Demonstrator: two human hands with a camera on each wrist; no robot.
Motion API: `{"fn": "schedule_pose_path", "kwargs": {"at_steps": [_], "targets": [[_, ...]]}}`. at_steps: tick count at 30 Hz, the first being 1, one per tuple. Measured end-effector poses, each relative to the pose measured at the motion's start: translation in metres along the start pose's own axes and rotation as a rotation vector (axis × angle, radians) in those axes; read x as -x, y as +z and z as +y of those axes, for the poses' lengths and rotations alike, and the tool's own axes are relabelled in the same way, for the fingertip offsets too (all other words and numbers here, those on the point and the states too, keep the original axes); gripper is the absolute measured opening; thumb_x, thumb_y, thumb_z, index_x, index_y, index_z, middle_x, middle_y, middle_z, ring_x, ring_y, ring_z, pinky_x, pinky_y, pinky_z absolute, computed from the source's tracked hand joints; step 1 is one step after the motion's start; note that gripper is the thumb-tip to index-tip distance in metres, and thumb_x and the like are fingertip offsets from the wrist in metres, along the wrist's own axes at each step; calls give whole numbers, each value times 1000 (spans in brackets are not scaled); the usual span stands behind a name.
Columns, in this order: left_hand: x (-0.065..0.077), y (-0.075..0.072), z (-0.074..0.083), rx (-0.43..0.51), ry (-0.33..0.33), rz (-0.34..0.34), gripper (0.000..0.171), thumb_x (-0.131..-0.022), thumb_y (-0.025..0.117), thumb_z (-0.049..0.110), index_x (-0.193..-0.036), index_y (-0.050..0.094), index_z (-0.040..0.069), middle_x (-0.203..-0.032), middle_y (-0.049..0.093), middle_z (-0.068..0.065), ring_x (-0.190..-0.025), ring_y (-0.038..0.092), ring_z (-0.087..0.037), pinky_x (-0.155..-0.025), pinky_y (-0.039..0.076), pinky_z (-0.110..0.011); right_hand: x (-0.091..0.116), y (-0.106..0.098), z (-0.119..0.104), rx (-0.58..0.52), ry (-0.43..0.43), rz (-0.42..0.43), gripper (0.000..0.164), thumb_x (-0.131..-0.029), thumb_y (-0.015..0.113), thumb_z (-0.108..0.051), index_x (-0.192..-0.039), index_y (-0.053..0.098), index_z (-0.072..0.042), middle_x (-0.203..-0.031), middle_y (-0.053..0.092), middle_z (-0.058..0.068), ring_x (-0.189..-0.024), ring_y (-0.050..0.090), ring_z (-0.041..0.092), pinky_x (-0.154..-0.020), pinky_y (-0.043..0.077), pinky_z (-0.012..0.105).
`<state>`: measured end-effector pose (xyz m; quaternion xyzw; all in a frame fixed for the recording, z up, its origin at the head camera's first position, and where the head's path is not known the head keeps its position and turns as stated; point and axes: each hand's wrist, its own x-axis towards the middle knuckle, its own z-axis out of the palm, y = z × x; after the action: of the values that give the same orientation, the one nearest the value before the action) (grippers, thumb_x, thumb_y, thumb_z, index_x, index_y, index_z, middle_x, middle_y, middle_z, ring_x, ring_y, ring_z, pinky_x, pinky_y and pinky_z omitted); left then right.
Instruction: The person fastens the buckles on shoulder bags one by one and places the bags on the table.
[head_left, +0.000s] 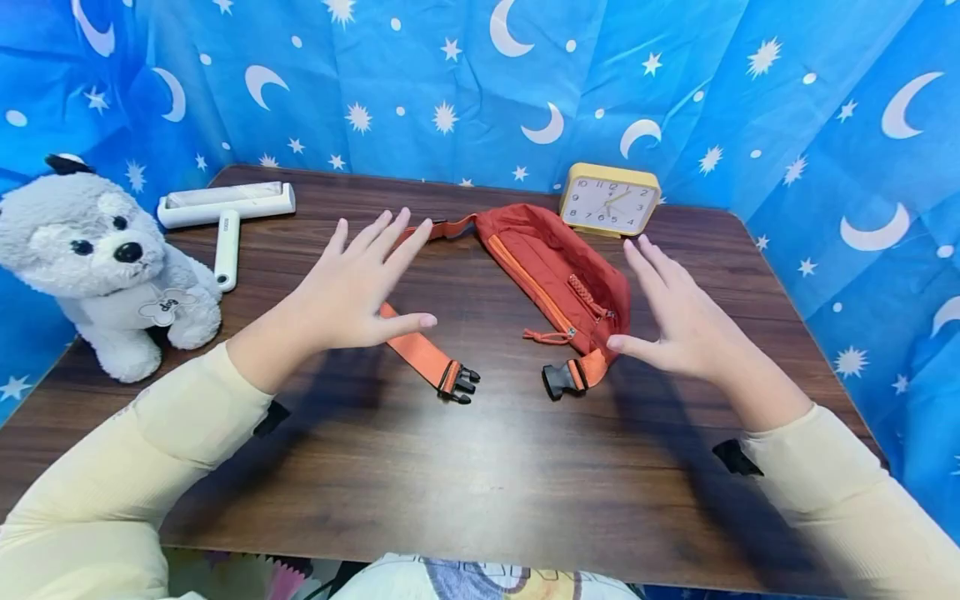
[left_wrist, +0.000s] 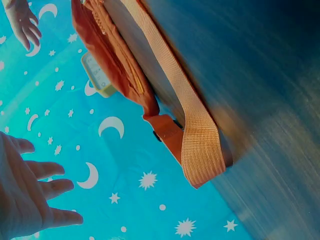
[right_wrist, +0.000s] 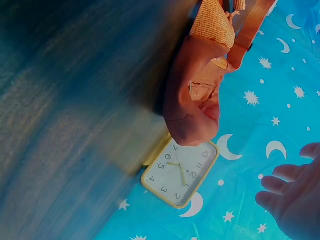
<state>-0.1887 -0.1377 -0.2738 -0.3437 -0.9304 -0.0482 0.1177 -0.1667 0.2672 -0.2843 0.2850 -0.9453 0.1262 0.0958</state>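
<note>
In the head view, the red waist bag [head_left: 551, 267] lies on the tabletop [head_left: 465, 492], its orange strap [head_left: 414, 348] trailing off to its left and back towards the person. The left hand [head_left: 348, 292] hangs left of the bag, above the strap, and the right hand [head_left: 686, 321] just to its right; the fingers of both are spread and released, grasping nothing. The pronged clip [head_left: 459, 383] lies to the near left of the bag, while the socket clip [head_left: 558, 382] sits at the bag's near end, the two apart. A tug on the strap could swing the bag round, since nothing pins it. The yellow clock [head_left: 609, 198] stands just behind the bag, so lifting or turning the bag carelessly might knock it over.

In the left wrist view, the strap doubles back in a bend [left_wrist: 202, 150] beyond the bag's end. Were the clips joined without checking that bend, a twist could get locked into the webbing.

In the right wrist view, the bag's end overlaps the clock, and the right hand's fingers are apart from both. The bag looks soft and might sag if held by one end, dragging its loose clip.
</note>
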Motion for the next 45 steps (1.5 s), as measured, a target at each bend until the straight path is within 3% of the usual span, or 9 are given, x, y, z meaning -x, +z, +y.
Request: {"fn": "schedule_pose_path", "kwargs": {"at_steps": [9, 15, 20, 30, 37, 45], "targets": [[4, 3, 10, -18, 56, 19, 99, -80, 39, 77, -152, 5, 19, -155, 9, -11, -141, 7, -28, -105, 5, -60, 2, 7, 3, -113, -64, -24, 110, -75, 76, -38, -151, 1, -12, -154, 11, 11, -139, 15, 31, -104, 22, 53], [5, 5, 16, -4, 96, 18, 99, -80, 38, 77, -152, 10, 16, -154, 15, -11, -141, 9, -26, -106, 9, -57, 3, 10, 0, -150, -79, -38, 111, -74, 77, -39, -151, 2, -12, -154, 13, 11, -138, 18, 30, -105, 23, 50], [8, 7, 21, 14, 132, 12, 97, -80, 40, 76, -150, 18, 13, -151, 23, -12, -139, 15, -28, -105, 16, -57, 4, 13, -3, -178, -89, -47, 112, -71, 80, -40, -151, 7, -14, -151, 24, 12, -137, 23, 28, -103, 27, 51], [6, 16, 30, 40, 215, 7, 99, -81, 42, 74, -149, 19, 6, -148, 31, -15, -134, 29, -32, -103, 26, -51, 11, 15, -9, -148, -89, -87, 98, -70, 77, -50, -146, 29, -9, -146, 33, 11, -133, 29, 29, -102, 28, 53], [7, 21, 31, 36, 242, -44, 102, -80, 43, 75, -149, 18, 4, -148, 30, -14, -133, 31, -32, -103, 29, -48, 12, 17, -12, -129, -98, -77, 91, -71, 77, -50, -140, 38, -5, -140, 41, 11, -130, 34, 28, -100, 30, 53], [4, 26, 35, 42, 266, -100, 103, -78, 51, 72, -148, 20, 2, -145, 34, -16, -131, 35, -31, -101, 31, -49, 12, 20, -11, -106, -89, -105, 87, -71, 73, -56, -139, 44, -9, -136, 45, 8, -127, 39, 26, -98, 33, 51]]}}
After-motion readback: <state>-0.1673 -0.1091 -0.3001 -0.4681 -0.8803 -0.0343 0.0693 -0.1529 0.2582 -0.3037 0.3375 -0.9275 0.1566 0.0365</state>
